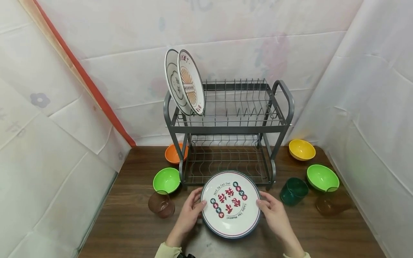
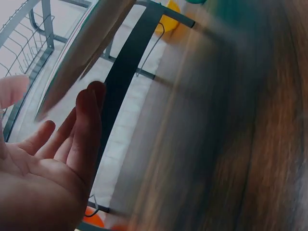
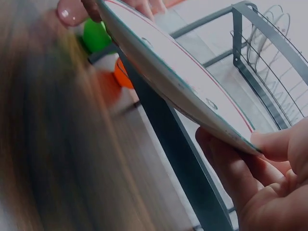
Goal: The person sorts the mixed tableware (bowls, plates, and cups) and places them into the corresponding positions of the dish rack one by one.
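A round white plate (image 1: 230, 204) with red lettering and a dark blue rim is held face up in front of the dish rack. The left hand (image 1: 191, 212) is at its left edge, thumb at the rim; in the left wrist view the bent fingers (image 2: 89, 115) lie under the plate. At the opposite edge the right hand (image 1: 273, 211) pinches the rim, thumb above and fingers (image 3: 231, 168) beneath. In the right wrist view the plate (image 3: 192, 82) is tilted. Two plates (image 1: 191, 84) stand upright at the left end of the rack's upper tier.
The two-tier dark metal rack (image 1: 229, 129) stands against the back sheet. On its left are an orange bowl (image 1: 174, 154), a green bowl (image 1: 166, 180) and a brownish glass (image 1: 161, 205). Its right side has a yellow bowl (image 1: 302, 149), another green bowl (image 1: 322, 177), a teal glass (image 1: 293, 191) and a brown glass (image 1: 332, 206).
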Demonstrator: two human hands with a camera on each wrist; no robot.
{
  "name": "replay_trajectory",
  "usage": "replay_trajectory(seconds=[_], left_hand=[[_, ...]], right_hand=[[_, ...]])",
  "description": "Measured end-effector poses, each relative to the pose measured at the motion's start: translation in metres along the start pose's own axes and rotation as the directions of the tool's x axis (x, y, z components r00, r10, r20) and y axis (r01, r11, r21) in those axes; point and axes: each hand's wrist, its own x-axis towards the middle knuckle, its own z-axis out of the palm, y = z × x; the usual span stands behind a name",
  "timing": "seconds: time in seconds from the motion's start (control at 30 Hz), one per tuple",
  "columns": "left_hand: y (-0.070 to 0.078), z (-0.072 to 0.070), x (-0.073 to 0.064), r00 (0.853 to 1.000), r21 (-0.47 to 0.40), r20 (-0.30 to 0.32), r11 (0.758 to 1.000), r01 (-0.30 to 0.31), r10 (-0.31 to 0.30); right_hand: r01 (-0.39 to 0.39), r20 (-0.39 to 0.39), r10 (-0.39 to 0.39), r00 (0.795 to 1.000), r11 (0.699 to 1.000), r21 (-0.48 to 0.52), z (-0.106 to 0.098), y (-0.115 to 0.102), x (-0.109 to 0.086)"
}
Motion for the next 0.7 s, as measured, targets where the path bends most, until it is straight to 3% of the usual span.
replay_trajectory(seconds=[0.23, 0.43, 0.7], left_hand=[[-0.002, 0.006, 0.0, 0.998, 0.035, -0.057, 0.999, 0.022, -0.02], [0.0, 0.005, -0.002, 0.994, 0.011, -0.107, 1.0, 0.012, -0.011], [0.007, 0.002, -0.002, 0.992, -0.003, -0.123, 1.0, 0.006, -0.006]], right_hand=[[0.015, 0.007, -0.015, 1.0, 0.999, 0.033, 0.014, 0.003, 0.004], [0.015, 0.03, -0.016, 0.999, 0.999, 0.049, 0.019, 0.004, 0.007], [0.011, 0.047, -0.015, 0.999, 0.997, 0.079, 0.023, 0.006, 0.005]])
